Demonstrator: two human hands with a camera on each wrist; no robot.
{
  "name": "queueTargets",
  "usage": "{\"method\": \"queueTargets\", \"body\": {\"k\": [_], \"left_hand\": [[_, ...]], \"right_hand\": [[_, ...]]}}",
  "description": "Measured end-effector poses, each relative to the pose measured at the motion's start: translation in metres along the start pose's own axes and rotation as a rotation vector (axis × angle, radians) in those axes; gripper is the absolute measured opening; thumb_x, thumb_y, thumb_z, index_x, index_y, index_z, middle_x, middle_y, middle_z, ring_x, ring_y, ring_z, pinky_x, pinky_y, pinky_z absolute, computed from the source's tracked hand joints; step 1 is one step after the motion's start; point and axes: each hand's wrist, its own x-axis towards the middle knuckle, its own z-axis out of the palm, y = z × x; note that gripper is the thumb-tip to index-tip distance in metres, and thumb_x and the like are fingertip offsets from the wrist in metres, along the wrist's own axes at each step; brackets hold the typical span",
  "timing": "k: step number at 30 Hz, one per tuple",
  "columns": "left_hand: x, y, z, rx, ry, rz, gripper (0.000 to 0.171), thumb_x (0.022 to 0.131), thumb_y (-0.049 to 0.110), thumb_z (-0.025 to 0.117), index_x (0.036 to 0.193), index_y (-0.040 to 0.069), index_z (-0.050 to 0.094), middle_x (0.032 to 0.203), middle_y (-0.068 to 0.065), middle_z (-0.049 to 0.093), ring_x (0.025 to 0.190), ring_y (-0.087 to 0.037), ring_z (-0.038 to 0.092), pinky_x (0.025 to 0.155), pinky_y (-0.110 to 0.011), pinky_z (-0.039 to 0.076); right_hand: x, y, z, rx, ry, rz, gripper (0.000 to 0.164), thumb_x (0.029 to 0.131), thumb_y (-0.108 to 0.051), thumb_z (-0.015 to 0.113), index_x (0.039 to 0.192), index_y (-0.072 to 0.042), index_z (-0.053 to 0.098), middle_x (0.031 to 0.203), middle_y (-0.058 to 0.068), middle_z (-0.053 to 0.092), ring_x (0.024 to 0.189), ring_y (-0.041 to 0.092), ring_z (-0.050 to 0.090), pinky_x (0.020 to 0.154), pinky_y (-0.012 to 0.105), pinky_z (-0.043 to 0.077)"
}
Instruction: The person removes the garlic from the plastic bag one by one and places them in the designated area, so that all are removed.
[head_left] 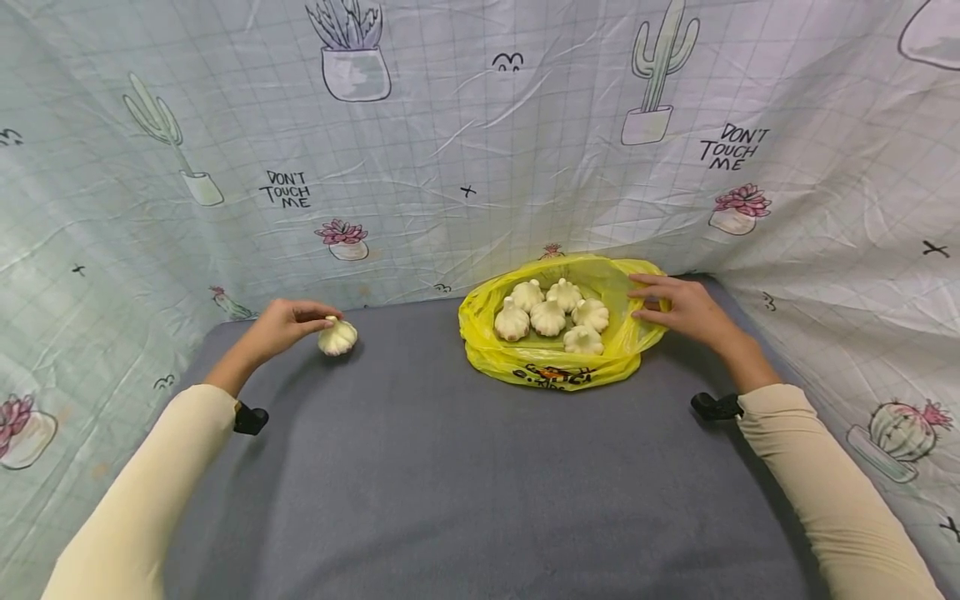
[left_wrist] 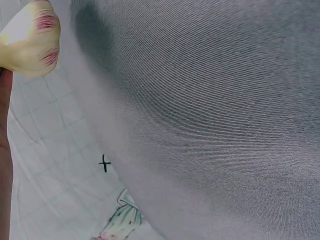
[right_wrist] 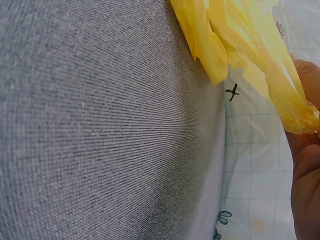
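Observation:
My left hand [head_left: 288, 327] pinches a garlic bulb [head_left: 338, 337] by its stem, over the left side of the table. In the left wrist view the same garlic bulb [left_wrist: 34, 40] shows purple streaks at the upper left. At the right, my right hand [head_left: 684, 309] grips the edge of a yellow plastic bag [head_left: 480, 333], whose mouth faces up. Several white garlic bulbs [head_left: 548, 317] lie inside it. The right wrist view shows the bag's gathered yellow plastic [right_wrist: 250, 45] between thumb and fingers, partly cut off by the frame.
A grey cloth-covered table [head_left: 450, 475] spreads beneath both hands. Behind it and along the sides hangs a light curtain [head_left: 435, 142] printed with cacti and lettering. Each wrist carries a black strap-on device, the left one [head_left: 250, 418] and the right one [head_left: 712, 407].

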Motion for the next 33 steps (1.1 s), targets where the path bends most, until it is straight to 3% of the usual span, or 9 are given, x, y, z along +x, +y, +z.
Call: {"method": "queueTargets", "body": {"k": [5, 13, 25, 33], "left_hand": [[0.006, -0.005, 0.0, -0.022, 0.027, -0.039, 0.024, 0.099, 0.019, 0.069, 0.12, 0.009, 0.077, 0.116, -0.01, 0.075, 0.103, -0.001, 0.068, 0.079, -0.013, 0.053], [0.015, -0.013, -0.002, -0.043, 0.053, -0.123, 0.025, 0.098, 0.024, 0.071, 0.12, 0.012, 0.077, 0.117, -0.008, 0.075, 0.1, 0.008, 0.064, 0.08, -0.012, 0.051], [0.017, -0.029, -0.005, -0.057, 0.065, -0.132, 0.028, 0.1, 0.022, 0.068, 0.121, 0.006, 0.075, 0.12, -0.012, 0.073, 0.106, -0.003, 0.069, 0.088, -0.024, 0.054], [0.017, -0.034, -0.001, -0.105, 0.093, -0.103, 0.027, 0.099, 0.016, 0.07, 0.121, 0.001, 0.074, 0.119, -0.02, 0.072, 0.098, 0.01, 0.064, 0.082, -0.009, 0.048]], "right_hand": [[-0.001, -0.001, 0.0, 0.007, 0.0, 0.001, 0.033, 0.087, -0.014, 0.082, 0.118, -0.005, 0.077, 0.138, 0.018, 0.063, 0.059, 0.001, 0.048, 0.051, 0.024, 0.041], [-0.002, -0.002, 0.001, 0.008, -0.009, 0.018, 0.033, 0.088, -0.015, 0.082, 0.119, -0.006, 0.076, 0.139, 0.017, 0.062, 0.06, 0.001, 0.049, 0.051, 0.024, 0.041], [-0.002, 0.0, 0.002, 0.012, -0.002, 0.005, 0.033, 0.087, -0.015, 0.082, 0.118, -0.006, 0.077, 0.139, 0.016, 0.062, 0.058, 0.0, 0.048, 0.051, 0.024, 0.041], [-0.002, 0.003, 0.002, 0.013, 0.013, -0.005, 0.033, 0.086, -0.013, 0.083, 0.117, -0.005, 0.077, 0.137, 0.016, 0.063, 0.056, -0.001, 0.046, 0.051, 0.024, 0.04]]}}
